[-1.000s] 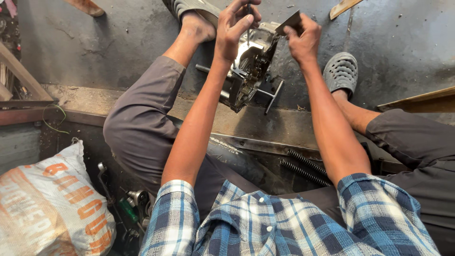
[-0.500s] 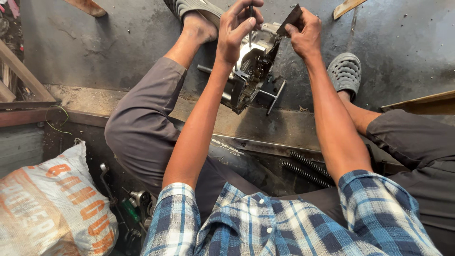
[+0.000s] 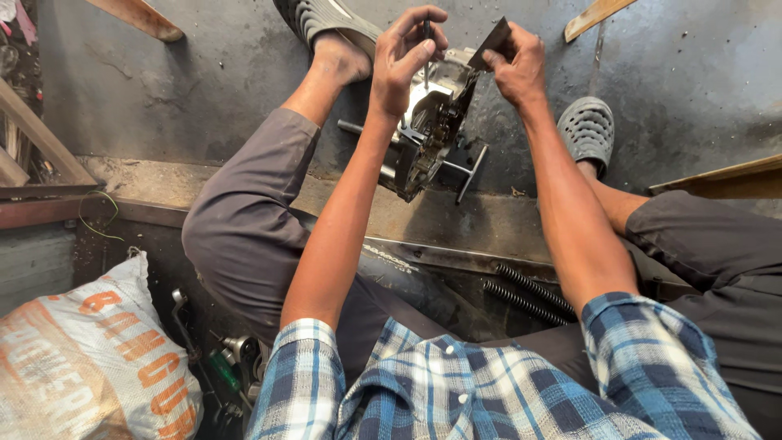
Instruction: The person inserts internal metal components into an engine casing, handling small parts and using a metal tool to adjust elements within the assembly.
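Workshop: oily concrete floor [image 3: 204,106] (coil springs [image 3: 521,289] nearby).

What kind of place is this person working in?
Probably a small repair workshop: a greasy metal engine part sits on a stained concrete floor, with coil springs and loose tools lying beside a printed sack.

Stained grey concrete floor [image 3: 700,73], metal engine part [image 3: 428,134], wooden strips [image 3: 596,15], printed sack [image 3: 90,367]

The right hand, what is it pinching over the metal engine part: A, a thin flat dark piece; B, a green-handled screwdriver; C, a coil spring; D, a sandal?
A: the right hand pinches a thin flat dark piece at the top edge of the metal engine part.
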